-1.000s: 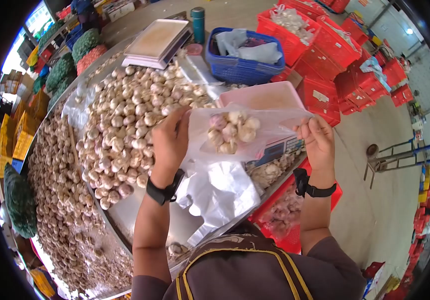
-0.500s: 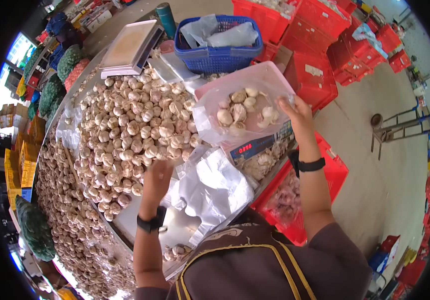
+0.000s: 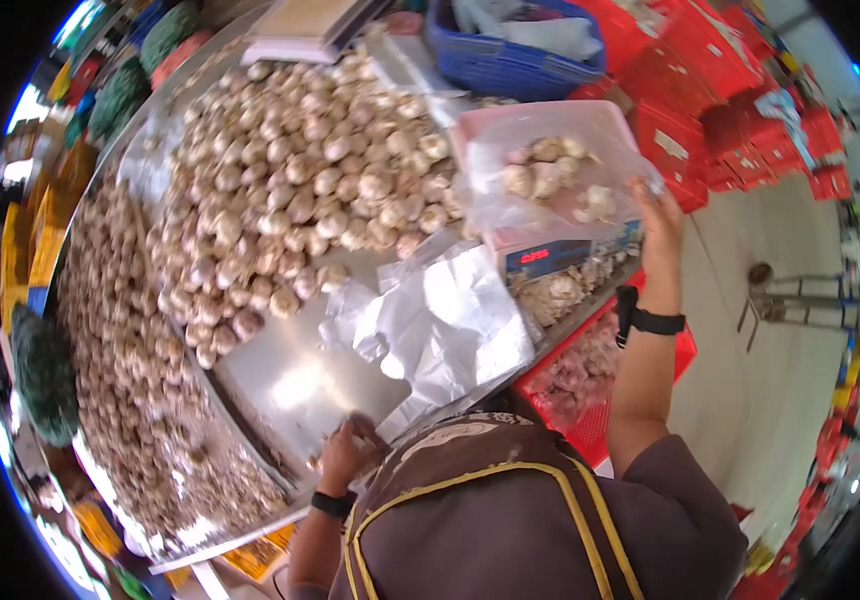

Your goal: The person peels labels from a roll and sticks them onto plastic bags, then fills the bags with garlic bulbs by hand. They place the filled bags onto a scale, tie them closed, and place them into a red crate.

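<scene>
My right hand (image 3: 658,215) grips the edge of a clear plastic bag (image 3: 490,195). Several garlic bulbs (image 3: 547,178) lie in the bag, which rests in a pink tray (image 3: 590,118) on a digital scale (image 3: 542,258) with lit red digits. My left hand (image 3: 348,452) is low at the front edge of the metal table (image 3: 290,375), its fingers curled down. What lies under those fingers is hidden. Between my hands is a pile of thin plastic bags (image 3: 450,315). A large heap of garlic (image 3: 300,180) covers the table beyond.
Loose garlic and skins (image 3: 555,297) lie beside the scale. A blue basket (image 3: 515,50) stands behind it, next to another scale (image 3: 310,25). Stacked red crates (image 3: 675,150) are at the right, and a red crate (image 3: 580,380) sits below the table edge. More garlic (image 3: 130,370) spreads at left.
My left hand has moved from the garlic heap back to the near table edge. The bag now sits lower in the tray, still in my right hand. The view has shifted.
</scene>
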`<action>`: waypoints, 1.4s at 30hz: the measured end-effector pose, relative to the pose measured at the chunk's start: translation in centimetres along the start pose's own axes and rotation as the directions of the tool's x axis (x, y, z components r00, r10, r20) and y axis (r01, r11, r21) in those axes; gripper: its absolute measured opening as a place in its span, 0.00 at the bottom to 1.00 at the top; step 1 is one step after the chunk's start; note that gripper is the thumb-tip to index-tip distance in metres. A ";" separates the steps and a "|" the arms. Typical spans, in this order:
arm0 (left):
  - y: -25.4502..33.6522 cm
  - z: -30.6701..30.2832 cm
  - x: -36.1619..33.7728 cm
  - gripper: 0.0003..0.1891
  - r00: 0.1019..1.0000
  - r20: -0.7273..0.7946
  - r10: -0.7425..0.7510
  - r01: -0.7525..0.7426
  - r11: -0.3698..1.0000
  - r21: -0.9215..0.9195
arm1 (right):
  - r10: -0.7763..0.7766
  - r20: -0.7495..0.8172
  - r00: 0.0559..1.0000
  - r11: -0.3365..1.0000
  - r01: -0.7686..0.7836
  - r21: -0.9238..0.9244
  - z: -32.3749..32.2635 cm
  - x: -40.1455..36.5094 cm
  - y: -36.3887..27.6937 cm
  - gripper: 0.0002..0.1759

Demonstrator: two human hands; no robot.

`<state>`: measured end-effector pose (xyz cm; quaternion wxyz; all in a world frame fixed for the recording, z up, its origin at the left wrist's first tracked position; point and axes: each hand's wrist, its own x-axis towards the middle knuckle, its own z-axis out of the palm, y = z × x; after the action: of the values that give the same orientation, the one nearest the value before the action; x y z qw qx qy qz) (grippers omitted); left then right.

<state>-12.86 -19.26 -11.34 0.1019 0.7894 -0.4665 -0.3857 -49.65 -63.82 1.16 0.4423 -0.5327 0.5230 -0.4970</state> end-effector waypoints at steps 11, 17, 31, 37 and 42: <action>-9.3 -9.5 -4.7 0.16 0.840 -0.275 -0.467 0.479 0.877 -0.027 | 0.098 0.042 0.994 0.995 -0.097 -0.019 -3.0 0.6 1.9 0.18; -7.2 -5.0 -5.7 0.27 0.909 0.045 -0.414 0.411 0.910 0.055 | 0.119 0.023 0.993 0.993 -0.119 -0.003 -2.8 0.5 1.7 0.19; 10.2 -12.0 4.2 0.18 0.943 0.325 -0.072 0.308 0.556 -0.772 | 0.062 0.054 0.997 0.993 -0.067 0.099 -1.3 -0.4 -1.1 0.11; 33.5 -10.3 13.9 0.19 0.764 0.271 0.586 -0.021 0.442 -0.897 | 0.053 0.144 0.988 0.944 -0.096 0.315 -0.5 -0.7 -3.3 0.12; 40.1 -6.5 22.6 0.25 0.738 -0.090 0.668 -0.625 0.627 -0.465 | 0.033 0.230 0.973 0.951 -0.102 0.291 -1.1 -0.2 -4.1 0.14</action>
<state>-28.60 -60.74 2.40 0.3985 0.5017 -0.6155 -0.4589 -50.24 -63.30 5.29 0.5907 -0.4929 0.4065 -0.4928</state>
